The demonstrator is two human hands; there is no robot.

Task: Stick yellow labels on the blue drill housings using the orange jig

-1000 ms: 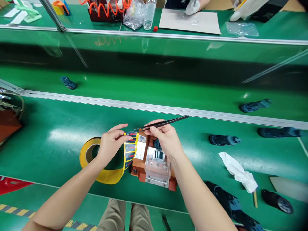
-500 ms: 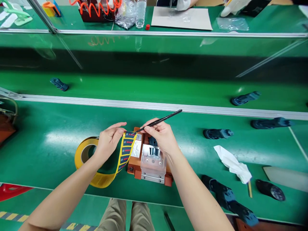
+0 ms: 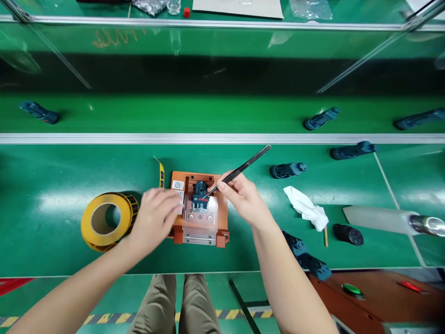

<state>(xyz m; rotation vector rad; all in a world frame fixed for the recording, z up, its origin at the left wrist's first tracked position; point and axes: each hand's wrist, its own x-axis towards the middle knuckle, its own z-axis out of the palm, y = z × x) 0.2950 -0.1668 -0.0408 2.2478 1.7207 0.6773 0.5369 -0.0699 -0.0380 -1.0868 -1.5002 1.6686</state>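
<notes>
My right hand (image 3: 239, 195) grips black tweezers (image 3: 248, 162), whose tips touch a dark label (image 3: 200, 199) on the dark blue tool part (image 3: 200, 188). That part sits in an orange fixture (image 3: 222, 218) with a clear plastic cover (image 3: 200, 227). Over the fixture's left edge is my left hand (image 3: 156, 218), slightly blurred, its fingers bent and loosely together; whether they hold anything is hidden. A yellow label roll (image 3: 88, 222) stands left of it, and the roll's loose strip (image 3: 162, 174) rises behind my left hand.
Blue tool parts (image 3: 288, 170) lie to the right, others on the green belt (image 3: 194, 113) beyond the metal rail (image 3: 222, 138). A white cloth (image 3: 306, 208), a black cylinder (image 3: 348, 234) and a silver-tipped translucent object (image 3: 378, 220) are at right. An orange box (image 3: 382, 292) is at lower right.
My left hand has let go of the label strip and moved down. The tweezer tips have gone from the strip to the part in the fixture, where a label now shows. The view has shifted.
</notes>
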